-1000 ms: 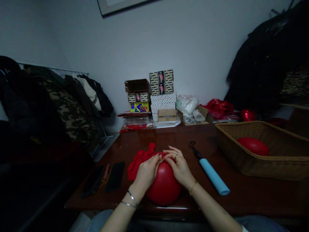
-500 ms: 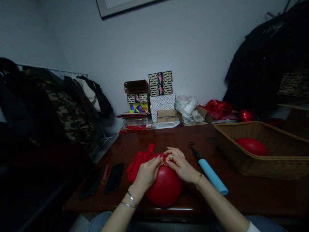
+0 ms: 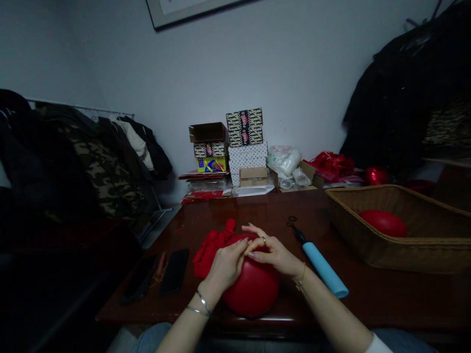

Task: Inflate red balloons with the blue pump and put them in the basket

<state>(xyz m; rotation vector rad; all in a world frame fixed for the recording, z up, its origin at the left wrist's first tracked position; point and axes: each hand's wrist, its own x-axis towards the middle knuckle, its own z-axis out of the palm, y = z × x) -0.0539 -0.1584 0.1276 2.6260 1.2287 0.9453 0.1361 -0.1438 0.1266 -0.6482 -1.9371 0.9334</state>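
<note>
An inflated red balloon (image 3: 253, 291) rests at the table's near edge, under both hands. My left hand (image 3: 226, 262) lies along its upper left side, with thumb and fingers pinched at the top. From the right, my right hand (image 3: 275, 254) meets those fingertips, its thumb and index finger pressed together and its other fingers loosely bent. The balloon's neck and whatever lies between the fingertips are hidden. Behind the left hand is a pile of limp red balloons (image 3: 210, 251). A light blue hand pump (image 3: 326, 269) with a black nozzle lies right of my right hand.
To the right, a wicker basket (image 3: 390, 255) holds a red balloon (image 3: 383, 223). Dark phones (image 3: 174, 270) lie on the left of the table (image 3: 279, 211), near thin yellowish bands (image 3: 157, 278). Stacked boxes (image 3: 247, 159) and plastic bags (image 3: 284, 159) line the back.
My right hand has shifted slightly left, its fingertips now closing against the left hand's. A thin yellowish strand seen between the fingertips before is now hidden. The balloon has shifted slightly right.
</note>
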